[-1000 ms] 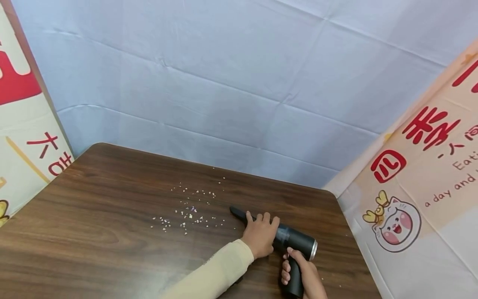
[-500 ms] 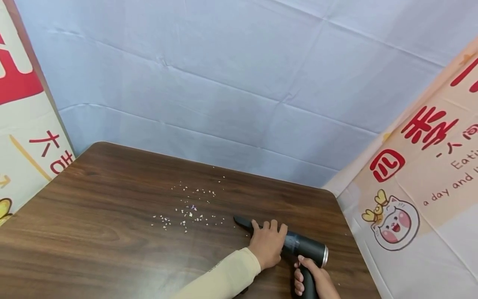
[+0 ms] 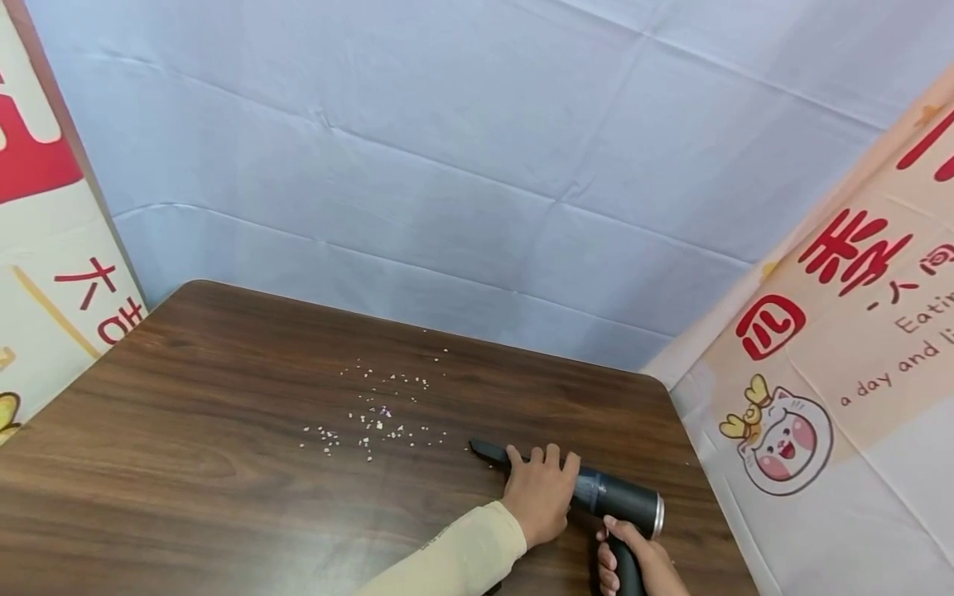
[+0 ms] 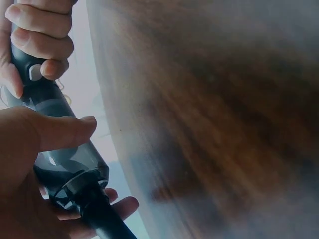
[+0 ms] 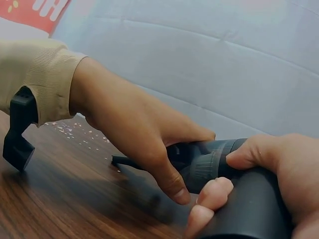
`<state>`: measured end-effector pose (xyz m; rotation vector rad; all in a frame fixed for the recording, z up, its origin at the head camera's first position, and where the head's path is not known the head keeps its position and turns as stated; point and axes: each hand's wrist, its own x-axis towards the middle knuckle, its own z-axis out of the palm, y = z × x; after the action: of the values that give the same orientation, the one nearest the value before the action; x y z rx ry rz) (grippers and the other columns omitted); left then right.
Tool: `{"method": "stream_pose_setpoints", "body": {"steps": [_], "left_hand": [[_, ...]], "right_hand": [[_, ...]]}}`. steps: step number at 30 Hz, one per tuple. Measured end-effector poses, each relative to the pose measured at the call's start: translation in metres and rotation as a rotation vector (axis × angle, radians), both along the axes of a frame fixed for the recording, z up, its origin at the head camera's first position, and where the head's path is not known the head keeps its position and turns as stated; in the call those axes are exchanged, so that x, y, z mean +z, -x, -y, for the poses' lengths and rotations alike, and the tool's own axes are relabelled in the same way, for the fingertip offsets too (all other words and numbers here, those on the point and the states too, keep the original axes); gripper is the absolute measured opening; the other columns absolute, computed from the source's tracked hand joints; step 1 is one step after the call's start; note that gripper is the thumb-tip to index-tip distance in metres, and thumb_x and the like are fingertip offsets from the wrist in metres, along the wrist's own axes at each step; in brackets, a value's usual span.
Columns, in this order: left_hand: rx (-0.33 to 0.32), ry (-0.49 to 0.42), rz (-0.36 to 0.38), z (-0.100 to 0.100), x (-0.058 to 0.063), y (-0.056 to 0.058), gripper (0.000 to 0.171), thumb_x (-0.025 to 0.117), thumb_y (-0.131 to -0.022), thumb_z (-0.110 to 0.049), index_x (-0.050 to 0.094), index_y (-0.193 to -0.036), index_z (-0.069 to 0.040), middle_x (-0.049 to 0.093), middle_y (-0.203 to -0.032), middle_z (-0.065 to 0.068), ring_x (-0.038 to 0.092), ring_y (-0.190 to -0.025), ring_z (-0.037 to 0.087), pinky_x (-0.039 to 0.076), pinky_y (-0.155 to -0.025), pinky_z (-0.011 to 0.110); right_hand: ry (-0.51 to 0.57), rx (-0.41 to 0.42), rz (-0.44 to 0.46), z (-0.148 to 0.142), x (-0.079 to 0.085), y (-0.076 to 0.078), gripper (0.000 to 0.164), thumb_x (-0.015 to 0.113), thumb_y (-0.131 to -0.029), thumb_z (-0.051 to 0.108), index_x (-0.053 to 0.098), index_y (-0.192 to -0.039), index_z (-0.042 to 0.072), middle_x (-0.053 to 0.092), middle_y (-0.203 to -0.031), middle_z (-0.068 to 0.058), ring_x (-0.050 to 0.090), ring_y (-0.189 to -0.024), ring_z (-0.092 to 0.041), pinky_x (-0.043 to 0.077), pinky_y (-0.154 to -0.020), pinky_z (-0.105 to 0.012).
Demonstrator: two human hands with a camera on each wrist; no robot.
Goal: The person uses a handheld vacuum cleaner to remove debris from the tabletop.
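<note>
A black handheld vacuum cleaner (image 3: 624,502) with a see-through front chamber is held low over the right part of the wooden table. My left hand (image 3: 540,498) holds it round the front barrel, thumb on one side and fingers on the other in the left wrist view. Round the handle (image 5: 251,206) curls my right hand (image 3: 643,561), its thumb up near the body. The slim black nozzle (image 3: 489,452) points left, toward loose pale scraps (image 3: 380,425). Its tip sits just right of the nearest bits. Part of the barrel is hidden under my left hand.
The brown table (image 3: 186,472) has a rounded far edge against a pale blue cloth backdrop (image 3: 447,165). Printed cloth panels (image 3: 790,414) flank both sides. A black strap-like piece (image 5: 21,129) hangs below my left cuff.
Both hands have shifted the vacuum cleaner right and nearer to me, drawing its nozzle tip back from the far side. The scraps lie as before, and both grips stay the same.
</note>
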<state>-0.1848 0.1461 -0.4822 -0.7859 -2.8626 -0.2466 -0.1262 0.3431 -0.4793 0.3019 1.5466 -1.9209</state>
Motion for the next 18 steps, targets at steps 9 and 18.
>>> {"method": "stream_pose_setpoints", "body": {"steps": [9,18], "left_hand": [[0.024,-0.007,0.026,0.0022,0.0007,-0.0024,0.072,0.085,-0.079,-0.045,0.052,-0.139,-0.022,0.059,-0.128,0.006,0.063,-0.111,0.026,0.048,-0.094,0.066],[0.02,0.028,0.035,-0.0047,0.0021,-0.0024,0.077,0.086,-0.078,-0.048,0.049,-0.141,-0.024,0.057,-0.131,0.004,0.062,-0.113,0.025,0.047,-0.096,0.066]], "right_hand": [[0.045,0.024,-0.012,0.0028,-0.0024,0.0021,0.029,0.049,-0.106,0.04,0.056,-0.097,0.013,0.054,-0.071,0.006,0.052,-0.058,-0.007,0.05,-0.062,-0.025],[0.071,0.015,0.012,-0.0029,-0.0033,-0.0008,0.029,0.048,-0.106,0.04,0.055,-0.097,0.013,0.053,-0.071,0.006,0.052,-0.059,-0.007,0.048,-0.062,-0.025]]}}
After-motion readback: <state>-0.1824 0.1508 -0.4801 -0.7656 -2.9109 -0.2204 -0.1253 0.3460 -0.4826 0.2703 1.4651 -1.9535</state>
